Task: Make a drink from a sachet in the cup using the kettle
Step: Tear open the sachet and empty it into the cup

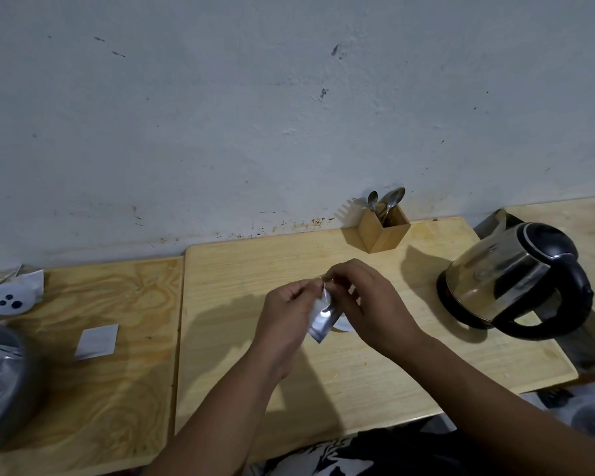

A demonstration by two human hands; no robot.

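Observation:
A small silver sachet (322,316) hangs between both hands above the middle of the pale wooden table (409,383). My left hand (284,322) pinches its upper left edge and my right hand (361,298) pinches its top right corner. Under my right hand a sliver of a white rim (343,327) shows; it may be the cup, mostly hidden. The steel kettle (510,281) with black lid and handle stands on its base at the right of the table.
A wooden holder (383,231) with spoons and a fork stands by the wall. On the left table lie a white sachet (97,341), a white packet with dark dots (12,298) and a dark round container (0,383) at the edge.

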